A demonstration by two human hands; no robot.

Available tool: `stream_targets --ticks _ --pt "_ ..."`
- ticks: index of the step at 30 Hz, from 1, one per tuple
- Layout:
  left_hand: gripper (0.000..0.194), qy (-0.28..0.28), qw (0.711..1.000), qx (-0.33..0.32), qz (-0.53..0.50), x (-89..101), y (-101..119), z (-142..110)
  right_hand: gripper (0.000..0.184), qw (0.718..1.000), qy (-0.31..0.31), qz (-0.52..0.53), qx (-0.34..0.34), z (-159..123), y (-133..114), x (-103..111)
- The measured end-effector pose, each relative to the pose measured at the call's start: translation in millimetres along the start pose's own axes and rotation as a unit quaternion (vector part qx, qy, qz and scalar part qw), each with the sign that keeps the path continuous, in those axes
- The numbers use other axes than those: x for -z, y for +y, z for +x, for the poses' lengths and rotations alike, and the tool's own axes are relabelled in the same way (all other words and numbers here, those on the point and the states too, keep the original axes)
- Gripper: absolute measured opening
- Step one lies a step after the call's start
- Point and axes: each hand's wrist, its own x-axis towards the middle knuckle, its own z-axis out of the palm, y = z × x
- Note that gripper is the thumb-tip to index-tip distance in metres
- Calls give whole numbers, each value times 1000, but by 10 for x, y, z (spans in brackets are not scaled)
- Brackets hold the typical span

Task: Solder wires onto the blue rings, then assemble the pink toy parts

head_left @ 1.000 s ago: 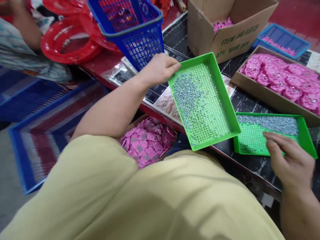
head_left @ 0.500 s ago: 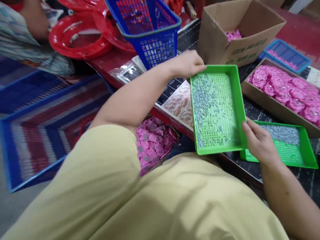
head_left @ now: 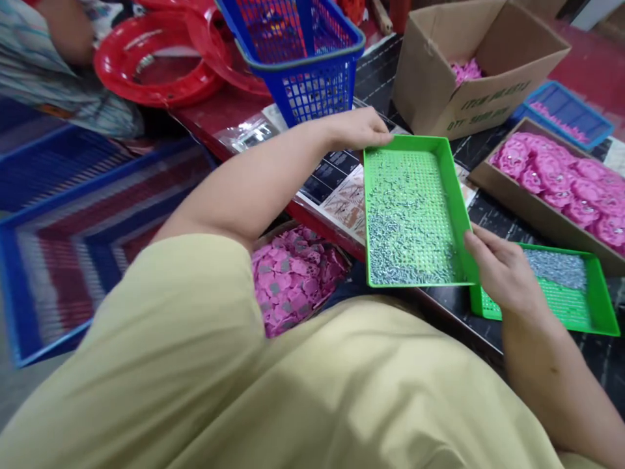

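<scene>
tray (head_left: 457,208), pinched at its edges between our left hand (head_left: 361,128) and right hand (head_left: 506,268), bears loose metal pieces (head_left: 390,251); we're likely spreading them, next needing a gentle shake.

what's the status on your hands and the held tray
Left hand and right hand gripping green mesh tray. Small metallic pieces thickest toward near end. Second green tray partly hidden behind right hand.

The held tray (head_left: 455,195) is smooth plastic, its bits (head_left: 390,254) metallic, the rings (head_left: 114,71) plastic (very glossy), the box (head_left: 422,91) matt cardboard.
</scene>
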Motion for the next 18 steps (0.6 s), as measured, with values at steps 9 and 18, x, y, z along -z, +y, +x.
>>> stream_targets --ticks 9,18 --pt "20 1 1000 15 -26 -199 -399 119 41 999 -39 -5 -28 137 66 -1" --pt "20 33 999 -6 -17 -231 -598 282 48 996 -75 -50 4 207 138 -68"
